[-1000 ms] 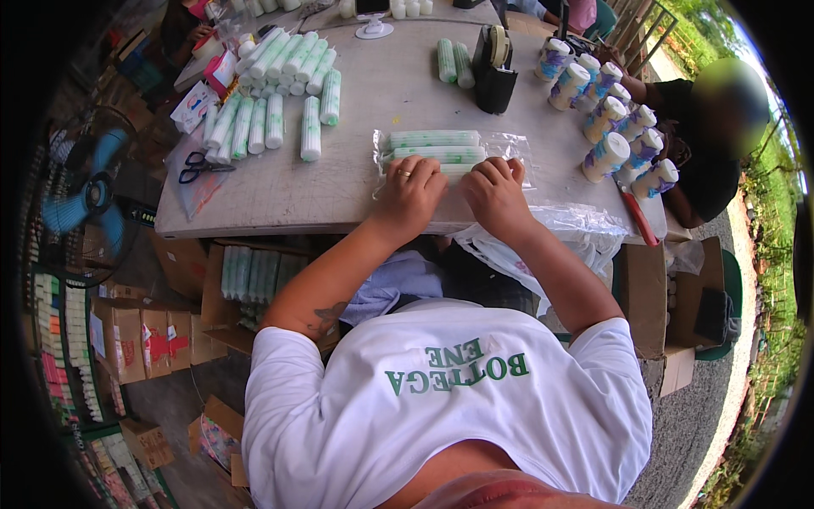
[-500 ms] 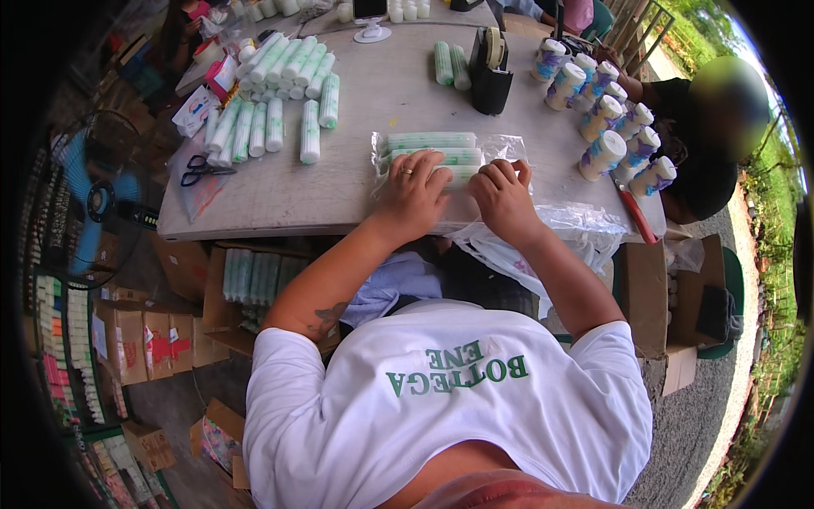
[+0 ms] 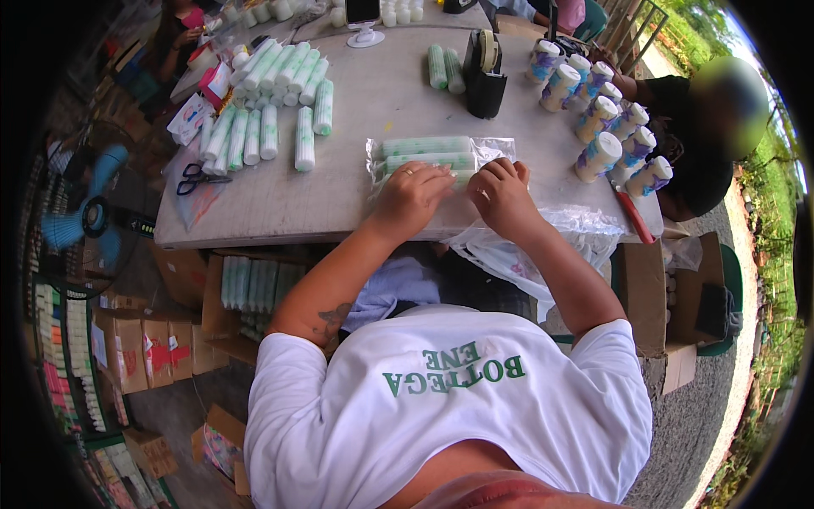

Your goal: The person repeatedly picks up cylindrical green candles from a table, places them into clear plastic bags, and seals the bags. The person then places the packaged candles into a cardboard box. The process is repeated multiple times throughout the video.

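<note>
On the table before me lies a clear plastic bag [image 3: 498,147] with several long white cylinders [image 3: 426,146], seemingly candles in green-printed wrap, side by side in it. My left hand [image 3: 413,192] covers the near left part of the bag, its fingers pressed together and pointing right along the nearest candle. At the bag's right side, my right hand [image 3: 502,195] has its fingers curled down, pinching the plastic. The fingertips of both hands are close together with a small gap between them. My hands hide the bag's near edge.
More wrapped candles [image 3: 280,72] are heaped at the left, near scissors [image 3: 202,178]. A black tape dispenser [image 3: 486,81] stands farther back. White-capped containers [image 3: 599,157] and a red-handled tool [image 3: 633,216] are at the right, beside another person. Loose plastic [image 3: 543,250] hangs over the front edge.
My left fingers have straightened toward the right and slid a little along the near candle. My right hand's fingers have curled slightly more. The bag has stayed in place.
</note>
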A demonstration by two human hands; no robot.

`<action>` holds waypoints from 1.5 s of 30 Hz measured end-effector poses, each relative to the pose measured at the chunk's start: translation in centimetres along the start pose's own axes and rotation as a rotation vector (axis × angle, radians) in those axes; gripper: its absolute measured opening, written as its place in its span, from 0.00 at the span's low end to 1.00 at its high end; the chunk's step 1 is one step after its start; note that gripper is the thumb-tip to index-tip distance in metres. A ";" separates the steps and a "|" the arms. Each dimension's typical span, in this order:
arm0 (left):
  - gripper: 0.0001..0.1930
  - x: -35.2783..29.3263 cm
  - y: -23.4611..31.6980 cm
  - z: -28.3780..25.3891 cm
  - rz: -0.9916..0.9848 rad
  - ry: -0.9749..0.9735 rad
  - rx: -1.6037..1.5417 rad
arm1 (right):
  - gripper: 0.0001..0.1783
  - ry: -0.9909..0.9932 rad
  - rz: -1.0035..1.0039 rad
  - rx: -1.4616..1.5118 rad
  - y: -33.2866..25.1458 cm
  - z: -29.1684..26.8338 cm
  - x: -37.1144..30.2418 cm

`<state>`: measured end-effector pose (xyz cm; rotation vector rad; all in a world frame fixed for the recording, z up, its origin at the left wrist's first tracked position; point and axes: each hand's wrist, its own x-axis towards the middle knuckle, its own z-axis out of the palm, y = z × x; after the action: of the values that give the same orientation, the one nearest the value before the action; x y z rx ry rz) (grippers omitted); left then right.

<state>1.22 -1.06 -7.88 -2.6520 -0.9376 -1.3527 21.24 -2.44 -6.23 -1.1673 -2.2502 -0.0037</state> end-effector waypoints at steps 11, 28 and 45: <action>0.10 0.0 -0.1 -0.1 -0.036 -0.028 -0.040 | 0.24 0.235 0.926 0.811 12.4 -0.4 13.6; 0.12 -0.1 0.0 -0.1 -0.157 -0.044 -0.066 | 0.06 0.147 0.436 0.640 11.8 1.5 6.4; 0.11 -0.1 -0.7 0.0 -0.124 -0.054 -0.065 | 0.27 -0.205 -0.082 -0.239 1.8 -2.9 4.2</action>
<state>0.84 -0.55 -8.14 -2.7325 -1.1001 -1.3644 22.23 1.02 -2.14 -1.2443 -2.5316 -0.1992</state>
